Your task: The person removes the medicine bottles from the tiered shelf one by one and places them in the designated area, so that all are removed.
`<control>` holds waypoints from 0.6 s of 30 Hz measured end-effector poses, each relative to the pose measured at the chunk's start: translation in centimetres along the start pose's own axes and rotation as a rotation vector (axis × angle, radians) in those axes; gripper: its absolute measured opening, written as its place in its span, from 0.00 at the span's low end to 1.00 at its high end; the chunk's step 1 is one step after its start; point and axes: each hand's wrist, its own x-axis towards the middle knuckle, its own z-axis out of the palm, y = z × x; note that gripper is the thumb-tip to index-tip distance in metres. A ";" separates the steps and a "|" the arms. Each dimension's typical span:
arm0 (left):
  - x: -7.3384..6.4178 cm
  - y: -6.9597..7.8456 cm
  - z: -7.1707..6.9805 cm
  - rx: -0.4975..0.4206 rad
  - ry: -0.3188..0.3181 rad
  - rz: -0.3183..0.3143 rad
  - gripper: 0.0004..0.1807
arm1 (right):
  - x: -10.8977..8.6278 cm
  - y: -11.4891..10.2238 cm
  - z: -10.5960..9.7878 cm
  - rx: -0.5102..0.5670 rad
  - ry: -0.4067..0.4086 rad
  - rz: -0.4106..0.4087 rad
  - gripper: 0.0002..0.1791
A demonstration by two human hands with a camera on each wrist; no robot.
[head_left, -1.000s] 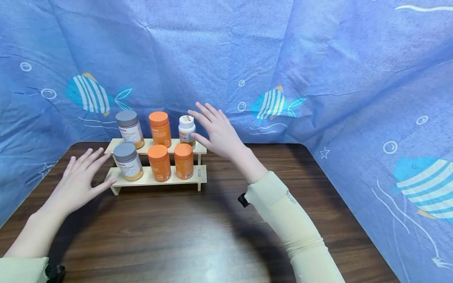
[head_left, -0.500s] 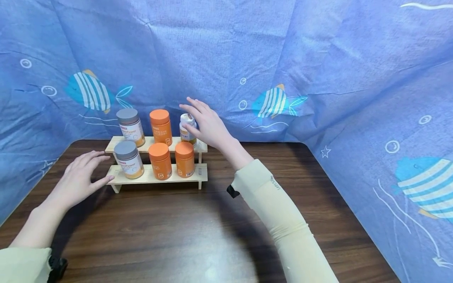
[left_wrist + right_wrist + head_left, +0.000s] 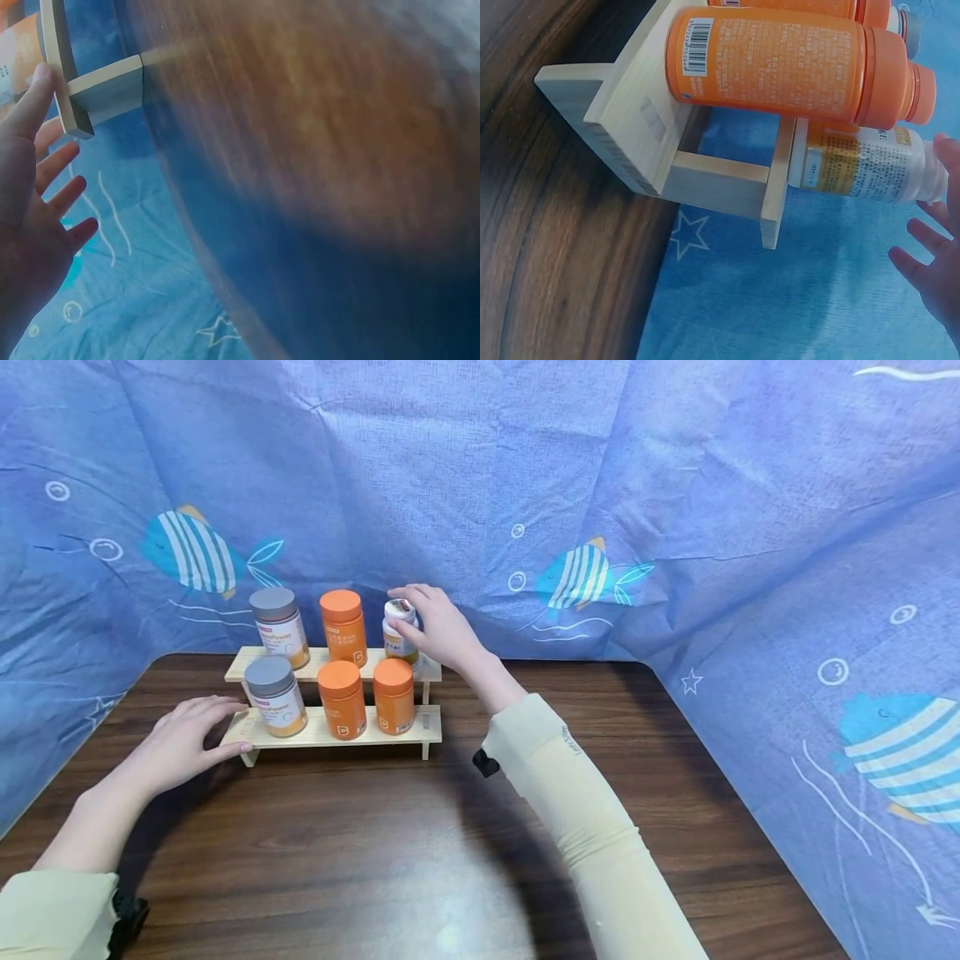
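Note:
My right hand [image 3: 442,627] is at the small white pill bottle [image 3: 401,631] on the upper right of a two-tier wooden rack [image 3: 262,742]. Its thumb lies in front of the white cap and its fingers reach behind, pinching it; the bottle stands upright on the shelf. In the right wrist view, fingertips [image 3: 943,146] meet the bottle's cap end while other fingers spread away. My left hand [image 3: 183,735] is at the rack's lower left end. The left wrist view shows its thumb [image 3: 37,86] overlapping the shelf board, with the fingers loosely spread behind, holding nothing.
Grey-lidded jars [image 3: 276,696] stand at the left of both tiers. Orange jars fill the rest: one on the upper tier [image 3: 343,628], two below, including the lower right orange jar [image 3: 393,696]. A blue fish-print cloth [image 3: 450,460] hangs behind the dark wooden table [image 3: 360,860].
My right hand has moved left and its fingers have come down around the white pill bottle's cap. My left hand has moved slightly right, up to the rack's end. The jars stay put.

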 end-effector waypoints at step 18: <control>0.7 -1.7 -0.4 -0.199 -0.102 -0.027 0.33 | -0.3 0.9 1.3 0.256 0.055 0.017 0.23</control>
